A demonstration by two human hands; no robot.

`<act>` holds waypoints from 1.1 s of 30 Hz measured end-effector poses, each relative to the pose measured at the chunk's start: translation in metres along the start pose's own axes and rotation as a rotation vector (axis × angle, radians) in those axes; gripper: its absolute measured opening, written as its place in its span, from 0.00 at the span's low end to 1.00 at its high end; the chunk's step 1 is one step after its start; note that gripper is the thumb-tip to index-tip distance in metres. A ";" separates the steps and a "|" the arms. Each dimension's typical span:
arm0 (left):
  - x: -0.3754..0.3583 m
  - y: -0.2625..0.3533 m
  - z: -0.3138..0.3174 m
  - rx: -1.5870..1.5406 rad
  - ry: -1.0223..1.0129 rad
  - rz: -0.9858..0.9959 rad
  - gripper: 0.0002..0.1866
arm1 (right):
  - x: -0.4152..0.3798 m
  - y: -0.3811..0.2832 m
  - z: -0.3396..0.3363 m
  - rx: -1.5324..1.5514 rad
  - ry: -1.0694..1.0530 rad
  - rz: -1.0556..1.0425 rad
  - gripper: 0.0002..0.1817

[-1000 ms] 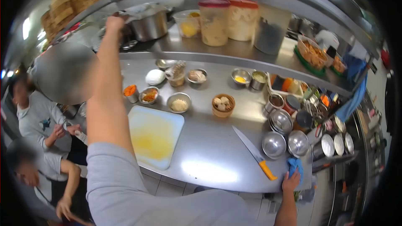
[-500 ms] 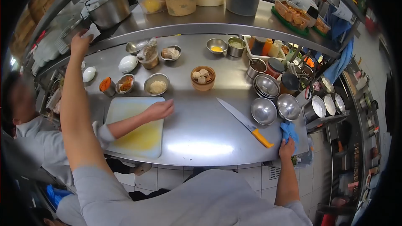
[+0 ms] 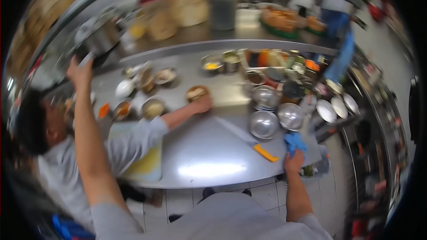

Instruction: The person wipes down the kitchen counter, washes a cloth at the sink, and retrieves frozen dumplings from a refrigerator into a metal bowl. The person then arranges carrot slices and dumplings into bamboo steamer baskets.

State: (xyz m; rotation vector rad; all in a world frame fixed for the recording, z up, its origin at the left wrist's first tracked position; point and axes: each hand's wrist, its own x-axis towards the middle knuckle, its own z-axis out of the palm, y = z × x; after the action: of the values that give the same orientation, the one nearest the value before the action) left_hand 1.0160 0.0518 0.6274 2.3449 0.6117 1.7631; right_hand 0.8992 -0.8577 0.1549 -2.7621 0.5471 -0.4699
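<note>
In the head view, the left hand is raised far to the left of the knife and beyond it; the right hand is near the knife's handle, on its right. Holding the pale slip well seems to call for a light, steady pinch, with the forearm kept clear of the co-worker's sleeve, left of the knife. The blue cloth, right of the knife, is best held away from the blade. The left fingers look closed on the slip, only slightly parted around it. The right fingers are bent and touch the cloth's near edge; blur hides whether they grip it.
</note>
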 end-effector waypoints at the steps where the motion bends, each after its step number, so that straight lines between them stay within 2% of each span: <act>1: -0.017 0.045 -0.011 -0.136 0.003 0.046 0.40 | -0.002 -0.012 -0.018 0.021 -0.034 0.039 0.33; 2: -0.037 0.081 -0.008 -0.364 -0.032 0.043 0.29 | -0.004 -0.003 -0.007 -0.012 0.049 0.002 0.33; 3: -0.058 0.129 -0.017 -0.590 -0.169 0.010 0.22 | -0.005 0.003 0.005 -0.047 0.123 -0.040 0.33; 4: -0.080 0.182 -0.032 -0.801 -0.313 -0.020 0.15 | -0.007 0.006 0.007 -0.046 0.154 0.007 0.33; 6: -0.119 0.273 -0.055 -1.072 -0.602 0.046 0.06 | -0.007 0.007 0.011 -0.037 0.205 -0.039 0.33; 7: -0.138 0.323 -0.070 -1.154 -0.687 0.140 0.04 | -0.008 0.008 0.012 -0.032 0.219 -0.018 0.33; 8: -0.154 0.361 -0.073 -1.224 -0.843 0.179 0.06 | -0.009 0.008 0.010 -0.005 0.212 -0.025 0.33; 10: -0.170 0.442 -0.099 -1.203 -1.045 0.479 0.11 | -0.010 0.007 0.003 0.026 0.209 -0.031 0.33; 12: -0.185 0.508 -0.100 -1.263 -1.207 0.547 0.15 | -0.011 0.004 -0.007 0.061 0.185 -0.042 0.31; 14: -0.196 0.572 -0.086 -1.408 -1.358 0.402 0.17 | -0.011 0.006 -0.009 0.069 0.195 -0.049 0.31; 16: -0.191 0.642 -0.070 -1.522 -1.346 0.225 0.26 | -0.011 0.007 -0.010 0.077 0.200 -0.061 0.32; 18: -0.187 0.710 -0.044 -1.632 -1.209 -0.175 0.35 | -0.010 0.005 -0.014 0.091 0.180 -0.042 0.31; 20: -0.174 0.765 -0.036 -1.432 -1.147 -0.482 0.38 | -0.009 0.004 -0.017 0.094 0.178 -0.036 0.31; 24: -0.165 0.805 -0.003 -1.394 -1.208 -0.505 0.33 | -0.007 0.006 -0.017 0.115 0.193 -0.045 0.32; 25: -0.168 0.803 0.004 -1.535 -1.236 -0.450 0.29 | -0.006 0.006 -0.019 0.117 0.188 -0.053 0.32; 26: -0.170 0.798 0.012 -1.674 -1.259 -0.396 0.26 | -0.007 0.006 -0.019 0.115 0.177 -0.051 0.32; 27: -0.175 0.789 0.020 -1.665 -1.246 -0.410 0.26 | -0.007 0.006 -0.020 0.113 0.165 -0.052 0.33; 29: -0.188 0.754 0.016 -1.676 -1.164 -0.124 0.19 | -0.008 0.008 -0.015 0.119 0.148 -0.053 0.33; 30: -0.192 0.729 0.014 -1.662 -1.140 -0.137 0.19 | -0.007 0.008 -0.012 0.121 0.142 -0.040 0.34; 33: -0.190 0.623 0.008 -1.544 -0.562 0.098 0.14 | -0.008 0.004 -0.014 0.108 0.179 -0.061 0.33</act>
State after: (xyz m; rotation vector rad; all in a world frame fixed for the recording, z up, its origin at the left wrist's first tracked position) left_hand 1.1252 -0.5883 0.6760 1.4693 -0.7320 0.8008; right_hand 0.8859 -0.8610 0.1641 -2.6559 0.4637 -0.7436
